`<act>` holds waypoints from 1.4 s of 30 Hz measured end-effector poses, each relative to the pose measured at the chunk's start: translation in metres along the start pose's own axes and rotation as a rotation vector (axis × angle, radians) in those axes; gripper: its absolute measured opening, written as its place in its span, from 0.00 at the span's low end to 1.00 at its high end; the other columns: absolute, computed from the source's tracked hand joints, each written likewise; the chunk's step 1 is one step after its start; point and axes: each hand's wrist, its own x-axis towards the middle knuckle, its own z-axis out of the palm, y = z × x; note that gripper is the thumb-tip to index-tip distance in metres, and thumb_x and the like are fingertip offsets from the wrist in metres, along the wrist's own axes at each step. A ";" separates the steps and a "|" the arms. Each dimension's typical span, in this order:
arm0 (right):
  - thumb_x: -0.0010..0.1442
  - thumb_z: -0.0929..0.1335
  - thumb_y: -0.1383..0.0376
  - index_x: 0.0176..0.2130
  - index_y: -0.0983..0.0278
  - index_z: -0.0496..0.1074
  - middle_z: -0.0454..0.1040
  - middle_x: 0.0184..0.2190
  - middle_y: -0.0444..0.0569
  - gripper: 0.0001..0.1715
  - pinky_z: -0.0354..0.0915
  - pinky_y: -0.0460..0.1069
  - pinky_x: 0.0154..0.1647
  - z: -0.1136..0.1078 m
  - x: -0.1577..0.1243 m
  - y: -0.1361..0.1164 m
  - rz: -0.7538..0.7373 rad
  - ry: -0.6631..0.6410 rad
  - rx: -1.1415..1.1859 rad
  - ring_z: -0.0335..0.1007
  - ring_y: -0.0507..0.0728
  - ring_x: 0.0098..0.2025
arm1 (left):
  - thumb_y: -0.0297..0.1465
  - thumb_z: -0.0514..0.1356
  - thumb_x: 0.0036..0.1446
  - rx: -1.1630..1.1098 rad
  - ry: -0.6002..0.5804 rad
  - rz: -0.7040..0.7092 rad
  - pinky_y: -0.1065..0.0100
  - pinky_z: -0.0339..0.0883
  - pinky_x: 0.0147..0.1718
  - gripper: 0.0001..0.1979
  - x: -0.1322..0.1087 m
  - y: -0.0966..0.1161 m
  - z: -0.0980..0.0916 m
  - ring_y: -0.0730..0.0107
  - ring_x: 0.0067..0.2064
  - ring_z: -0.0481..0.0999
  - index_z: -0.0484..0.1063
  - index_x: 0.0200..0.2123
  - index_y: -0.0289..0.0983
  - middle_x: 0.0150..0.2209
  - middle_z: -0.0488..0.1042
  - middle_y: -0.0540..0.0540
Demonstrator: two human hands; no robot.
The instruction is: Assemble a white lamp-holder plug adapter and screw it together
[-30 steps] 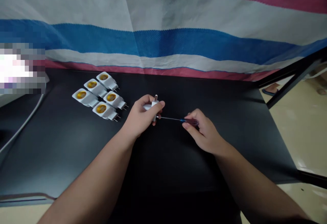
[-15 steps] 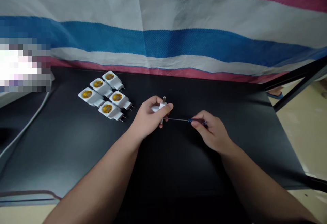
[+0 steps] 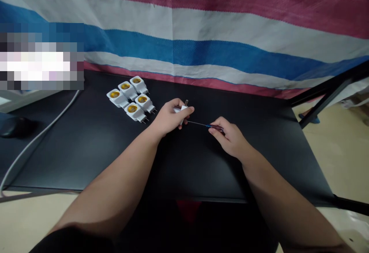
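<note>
My left hand [image 3: 168, 119] grips a white plug adapter [image 3: 181, 110] just above the black table [image 3: 86, 149], its metal prongs pointing up. My right hand [image 3: 230, 139] holds a small screwdriver [image 3: 207, 125] by its blue and purple handle. The thin shaft runs left and its tip meets the side of the adapter. Left of my left hand, several white plug adapters [image 3: 131, 97] with yellow sockets lie in two rows.
A striped red, white and blue tarp [image 3: 201, 34] hangs behind the table. A grey cable [image 3: 37, 137] crosses the table's left part, near a dark mouse-like object [image 3: 15, 127]. The black frame bars [image 3: 325, 91] and pale floor [image 3: 346, 153] are at right.
The view has pulled back and tilted, so the table's near edge now shows. Both hands keep the same hold, with the screwdriver tip still at the adapter.
</note>
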 end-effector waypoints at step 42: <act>0.67 0.72 0.56 0.37 0.58 0.76 0.74 0.35 0.50 0.09 0.65 0.57 0.43 -0.015 0.017 0.035 0.039 0.184 -0.220 0.69 0.62 0.40 | 0.38 0.69 0.48 0.629 0.656 0.496 0.52 0.56 0.49 0.09 0.007 0.015 -0.074 0.43 0.71 0.66 0.75 0.32 0.44 0.28 0.80 0.48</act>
